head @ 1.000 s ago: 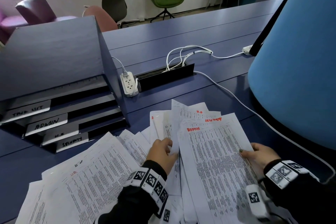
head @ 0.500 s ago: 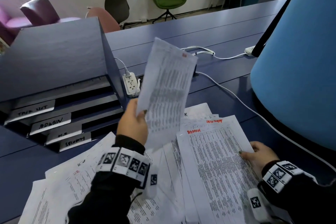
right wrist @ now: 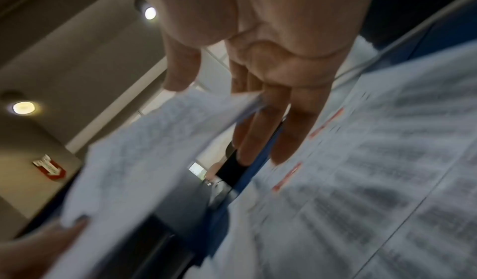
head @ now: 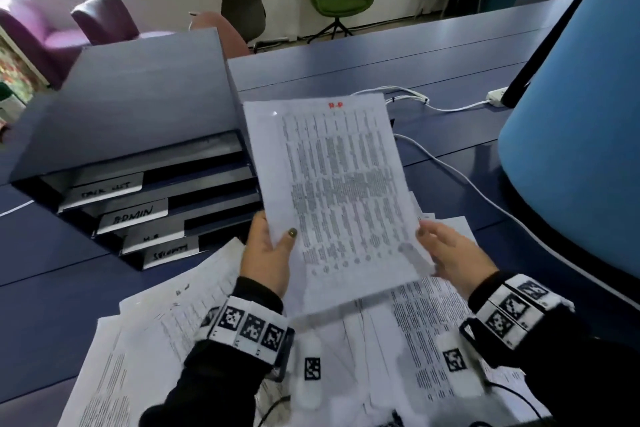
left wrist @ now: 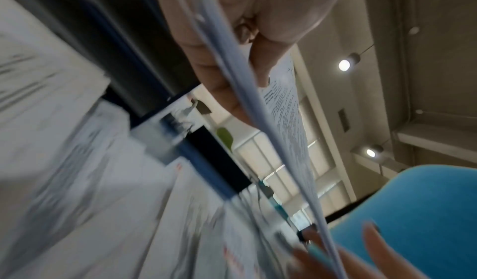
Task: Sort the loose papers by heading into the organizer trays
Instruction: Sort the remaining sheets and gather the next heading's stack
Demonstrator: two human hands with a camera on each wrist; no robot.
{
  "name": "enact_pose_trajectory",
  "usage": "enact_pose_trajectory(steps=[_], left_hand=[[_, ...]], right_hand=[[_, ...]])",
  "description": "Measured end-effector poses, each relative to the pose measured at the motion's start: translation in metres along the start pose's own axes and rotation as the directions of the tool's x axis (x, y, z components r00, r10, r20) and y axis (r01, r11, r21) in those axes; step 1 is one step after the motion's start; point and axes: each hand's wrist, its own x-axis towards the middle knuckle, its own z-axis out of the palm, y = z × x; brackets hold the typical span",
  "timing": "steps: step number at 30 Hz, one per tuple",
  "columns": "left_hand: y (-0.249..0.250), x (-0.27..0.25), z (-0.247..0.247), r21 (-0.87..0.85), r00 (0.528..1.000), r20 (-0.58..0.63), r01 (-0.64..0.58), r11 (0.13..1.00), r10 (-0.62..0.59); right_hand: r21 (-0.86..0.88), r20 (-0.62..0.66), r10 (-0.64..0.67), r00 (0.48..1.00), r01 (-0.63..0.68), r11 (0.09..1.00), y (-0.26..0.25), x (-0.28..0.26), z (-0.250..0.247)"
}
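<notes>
A printed sheet [head: 339,191] with a small red heading at its top is held up over the desk, tilted toward me. My left hand [head: 270,253] pinches its lower left edge, thumb on the front. My right hand [head: 446,250] holds the lower right edge, thumb on top and fingers underneath. In the wrist views the sheet [left wrist: 284,120] runs edge-on past the left hand [left wrist: 232,38], and the sheet [right wrist: 144,151] slips between the thumb and fingers of the right hand [right wrist: 271,59]. Loose papers [head: 166,322] lie spread below. The dark blue organizer [head: 138,107] stands to the left, with trays labelled ADMIN [head: 133,217] and H.R [head: 152,237].
A large light-blue curved shape [head: 581,132] fills the right side, close to my right arm. A white cable [head: 460,180] crosses the desk behind the sheet to a white plug [head: 497,96]. Chairs stand beyond the far edge of the desk.
My left hand lifted one sheet out of the pile and turned it to face me. My right hand left the pile and took the sheet's right edge.
</notes>
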Motion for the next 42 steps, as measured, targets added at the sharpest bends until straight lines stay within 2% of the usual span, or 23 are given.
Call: enact_pose_trajectory(steps=[3, 7, 9, 11, 14, 18, 21, 24, 26, 28, 31, 34, 38, 42], left_hand=[[-0.02, -0.015, -0.006, 0.031, 0.992, 0.078, 0.099, 0.995, -0.101], [-0.043, -0.017, -0.04, 0.104, 0.971, 0.125, 0.19, 0.976, -0.203], [-0.051, -0.013, -0.064, 0.115, 0.962, 0.075, 0.252, 0.961, -0.261], [-0.057, -0.007, -0.09, 0.067, 0.951, -0.027, 0.309, 0.949, -0.308], [-0.064, 0.0, -0.132, 0.095, 0.93, -0.131, 0.356, 0.93, -0.343], [-0.07, -0.002, -0.176, 0.307, 0.905, -0.281, 0.4, 0.863, -0.32], [-0.073, -0.008, -0.191, 0.477, 0.899, -0.285, 0.433, 0.765, -0.332], [-0.079, -0.011, -0.196, 0.627, 0.892, -0.27, 0.448, 0.637, -0.362], [-0.082, -0.011, -0.196, 0.737, 0.905, -0.289, 0.419, 0.531, -0.313], [-0.082, -0.01, -0.194, 0.787, 0.913, -0.315, 0.404, 0.466, -0.259], [-0.081, -0.008, -0.191, 0.812, 0.919, -0.328, 0.393, 0.431, -0.219], [-0.083, -0.001, -0.191, 0.803, 0.912, -0.331, 0.408, 0.434, -0.244], [-0.083, 0.01, -0.193, 0.759, 0.898, -0.323, 0.434, 0.486, -0.298], [-0.083, 0.016, -0.193, 0.799, 0.892, -0.319, 0.435, 0.415, -0.32]], right_hand=[[-0.001, 0.065, 0.019, 0.998, -0.018, 1.0, 0.01, 0.0, 0.018], [-0.138, 0.056, 0.054, 0.997, -0.045, 0.989, 0.023, -0.011, 0.034], [-0.189, 0.096, 0.122, 0.988, -0.102, 0.977, 0.028, -0.022, 0.046], [-0.237, 0.135, 0.165, 0.977, -0.13, 0.963, 0.032, -0.034, 0.062], [-0.314, 0.195, 0.16, 0.968, -0.093, 0.945, 0.035, -0.051, 0.093], [-0.446, 0.259, 0.163, 0.952, -0.031, 0.894, 0.034, -0.068, 0.13], [-0.496, 0.24, 0.191, 0.952, -0.049, 0.867, 0.041, -0.07, 0.147], [-0.626, 0.093, 0.146, 0.985, -0.056, 0.778, 0.042, -0.064, 0.151], [-0.673, -0.026, 0.062, 0.998, -0.063, 0.737, 0.038, -0.059, 0.149], [-0.734, -0.096, 0.0, 0.995, -0.071, 0.675, 0.037, -0.051, 0.144], [-0.86, -0.116, -0.085, 0.99, -0.057, 0.508, 0.038, -0.042, 0.138], [-0.924, -0.09, -0.06, 0.994, -0.06, 0.378, 0.041, -0.037, 0.136], [-0.938, -0.101, -0.045, 0.994, -0.08, 0.337, 0.045, -0.032, 0.136], [-0.953, -0.112, -0.022, 0.993, -0.101, 0.285, 0.043, -0.028, 0.14]])
